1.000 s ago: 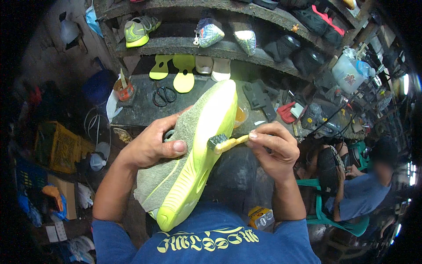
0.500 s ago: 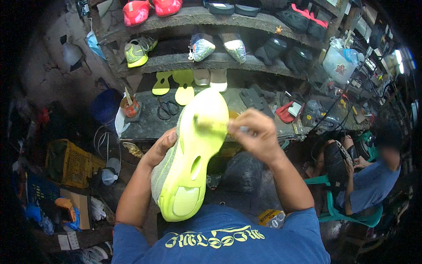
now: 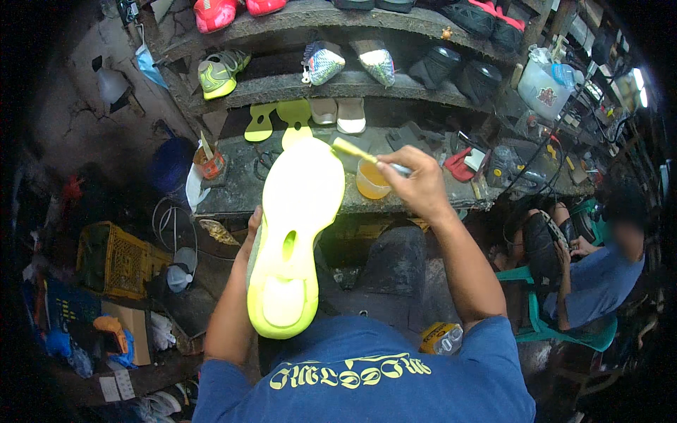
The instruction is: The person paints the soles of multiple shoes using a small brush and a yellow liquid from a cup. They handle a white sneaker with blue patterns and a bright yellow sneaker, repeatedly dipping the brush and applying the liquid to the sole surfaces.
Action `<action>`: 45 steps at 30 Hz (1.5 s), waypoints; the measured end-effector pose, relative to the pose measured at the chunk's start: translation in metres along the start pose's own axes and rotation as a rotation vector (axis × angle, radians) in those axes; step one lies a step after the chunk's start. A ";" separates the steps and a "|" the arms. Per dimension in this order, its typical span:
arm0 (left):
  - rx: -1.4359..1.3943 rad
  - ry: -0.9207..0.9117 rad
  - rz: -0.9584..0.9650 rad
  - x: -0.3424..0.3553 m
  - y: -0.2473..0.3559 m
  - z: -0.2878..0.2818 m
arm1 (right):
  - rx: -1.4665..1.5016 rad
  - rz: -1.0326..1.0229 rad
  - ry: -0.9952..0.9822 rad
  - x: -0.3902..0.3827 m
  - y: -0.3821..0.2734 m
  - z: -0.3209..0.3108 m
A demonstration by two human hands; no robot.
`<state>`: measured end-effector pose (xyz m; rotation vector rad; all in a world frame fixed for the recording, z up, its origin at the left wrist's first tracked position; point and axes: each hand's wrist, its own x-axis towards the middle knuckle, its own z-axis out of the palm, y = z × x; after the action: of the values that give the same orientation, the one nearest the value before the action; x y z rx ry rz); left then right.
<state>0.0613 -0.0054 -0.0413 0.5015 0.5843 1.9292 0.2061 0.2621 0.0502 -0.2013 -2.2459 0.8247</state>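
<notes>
A neon yellow-green sneaker (image 3: 296, 190) is turned sole up in front of me, its toe pointing at the bench. Behind its left side my left hand (image 3: 254, 229) grips the upper, most of the fingers hidden by the shoe. My right hand (image 3: 415, 178) pinches a brush (image 3: 355, 151) with yellowed bristles, its tip just off the toe's right edge. Under the brush stands a clear cup (image 3: 371, 185) of amber liquid. Two loose yellow-green sole pieces (image 3: 260, 125) and a pair of pale insoles (image 3: 350, 116) lie beyond the toe.
Shelves of shoes (image 3: 222, 74) rise behind the bench (image 3: 243, 194). An orange can (image 3: 209, 163) stands at its left, a red-and-black item (image 3: 462, 163) at its right. A yellow crate (image 3: 116, 261) sits low on the left. Another person (image 3: 592, 282) sits on a green chair at right.
The brush has lifted off the sole and moved up beside the toe's right edge. The sneaker has shifted slightly left and up, and the amber cup now shows more fully.
</notes>
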 end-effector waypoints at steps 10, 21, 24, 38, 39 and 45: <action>0.104 0.064 0.147 0.007 0.005 0.008 | 0.105 -0.060 -0.371 -0.036 -0.001 -0.006; 0.495 0.409 0.199 -0.010 -0.011 -0.011 | 0.076 -0.098 -0.399 -0.021 -0.023 0.017; -0.216 0.171 0.040 -0.045 -0.007 -0.017 | -0.290 -0.070 -0.107 0.002 0.011 -0.015; -0.178 0.254 0.329 -0.112 -0.014 -0.013 | -0.691 0.134 -0.345 0.002 0.044 -0.025; -0.133 0.263 0.333 -0.112 -0.015 -0.017 | -0.622 0.158 -0.362 -0.003 0.050 -0.025; 0.292 0.366 0.431 -0.115 -0.022 -0.031 | -0.198 0.238 -0.287 -0.018 0.084 -0.014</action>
<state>0.1047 -0.1076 -0.0896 0.4871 1.0744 2.3830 0.2207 0.3284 -0.0043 -0.4770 -2.6123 0.7928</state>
